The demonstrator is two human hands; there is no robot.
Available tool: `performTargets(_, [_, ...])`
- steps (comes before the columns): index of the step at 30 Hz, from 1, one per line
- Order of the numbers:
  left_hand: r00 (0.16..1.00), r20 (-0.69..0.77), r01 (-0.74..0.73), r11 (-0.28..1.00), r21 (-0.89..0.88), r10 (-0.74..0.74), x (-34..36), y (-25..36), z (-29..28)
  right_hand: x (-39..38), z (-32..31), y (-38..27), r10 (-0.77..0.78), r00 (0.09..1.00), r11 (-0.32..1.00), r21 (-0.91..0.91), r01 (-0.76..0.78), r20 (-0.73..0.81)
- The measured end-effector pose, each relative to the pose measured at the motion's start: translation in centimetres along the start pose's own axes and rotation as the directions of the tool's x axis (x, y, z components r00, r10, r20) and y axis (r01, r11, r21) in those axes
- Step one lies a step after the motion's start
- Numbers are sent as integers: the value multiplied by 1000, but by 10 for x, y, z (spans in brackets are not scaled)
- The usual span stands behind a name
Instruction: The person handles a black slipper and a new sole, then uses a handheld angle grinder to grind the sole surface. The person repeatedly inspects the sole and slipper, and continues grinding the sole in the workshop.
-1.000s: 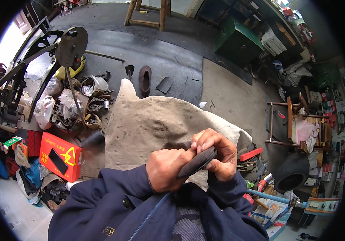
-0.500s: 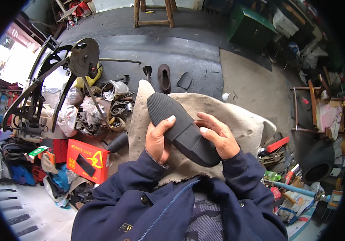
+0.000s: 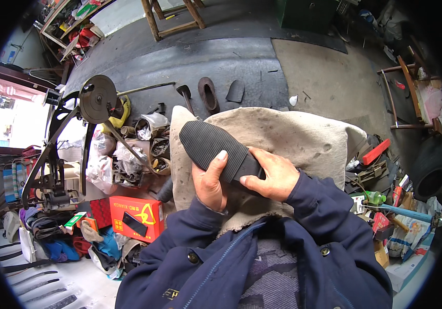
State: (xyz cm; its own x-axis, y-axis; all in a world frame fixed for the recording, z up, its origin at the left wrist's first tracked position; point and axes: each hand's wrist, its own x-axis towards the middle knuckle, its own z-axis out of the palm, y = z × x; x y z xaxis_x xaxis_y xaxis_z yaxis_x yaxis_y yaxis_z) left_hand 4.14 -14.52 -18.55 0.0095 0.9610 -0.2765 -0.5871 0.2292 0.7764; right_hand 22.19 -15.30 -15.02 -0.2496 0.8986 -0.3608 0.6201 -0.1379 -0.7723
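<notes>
A shoe (image 3: 211, 143) lies sole up over my lap, its black ribbed sole facing me and its toe pointing to the far left. My left hand (image 3: 209, 181) grips its left edge, thumb pressed on the sole. My right hand (image 3: 273, 174) is wrapped over the heel end and covers most of it. Under the shoe, a stained beige cloth (image 3: 303, 139) spreads across my lap. The shoe's upper is turned away and hidden.
At the left stands a black cast-iron machine with a round wheel (image 3: 97, 99). Near it are bags and tins of scraps and a red box (image 3: 136, 211) with a phone (image 3: 134, 224) on it. A dark brown shoe (image 3: 208, 95) and a black sole piece (image 3: 235, 91) lie on the floor ahead.
My right hand has moved left along the shoe and closed over its heel, where its fingers were apart before. The whole view has shifted and turned a little.
</notes>
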Motion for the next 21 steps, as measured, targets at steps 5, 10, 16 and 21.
performTargets(5, [1000, 11, -29, 999, 17, 29, 1, -5, 0, 6, 0, 2, 54, 997, 998, 29, -56, 47])
performTargets(10, [999, 17, -44, 999, 30, 44, -1, -6, 0, 9, 0, 3, 102, 991, 994, 39, -106, 85])
performTargets(16, [1000, 10, -22, 1000, 13, 22, -1, -8, 0, 14, 10, 15, 77, 997, 989, 123, -80, 28])
performTargets(21, [1000, 13, -12, 1000, -3, 12, -2, -8, 0, 21, 16, 29, 29, 999, 948, 317, -32, 14])
